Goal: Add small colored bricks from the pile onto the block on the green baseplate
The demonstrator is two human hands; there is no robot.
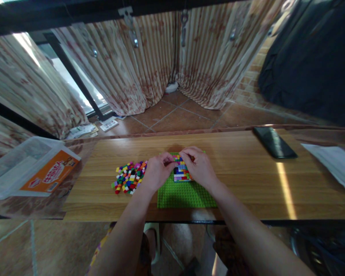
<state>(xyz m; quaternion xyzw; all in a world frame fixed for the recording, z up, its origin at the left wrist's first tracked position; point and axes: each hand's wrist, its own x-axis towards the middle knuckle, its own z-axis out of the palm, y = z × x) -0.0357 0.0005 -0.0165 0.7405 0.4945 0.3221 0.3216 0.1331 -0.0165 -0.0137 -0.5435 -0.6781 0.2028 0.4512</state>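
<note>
A green studded baseplate (186, 195) lies on the wooden table, with a block of many-coloured bricks (181, 174) on its upper part. My left hand (160, 170) is at the left edge of that block, thumb and fingertips pinched together; whatever is between them is too small to make out. From the right, my right hand (197, 164) reaches over the block's upper right part with its fingers bent together, and its fingertips hide what they hold, if anything. Loose small bricks in many colours form a pile (130, 177) to the left of my left hand.
A black phone (274, 142) lies at the table's back right, near white paper (335, 165). A clear plastic tub with an orange label (50, 172) stands left of the wooden table top (241, 168). Striped curtains (149, 65) hang beyond the table.
</note>
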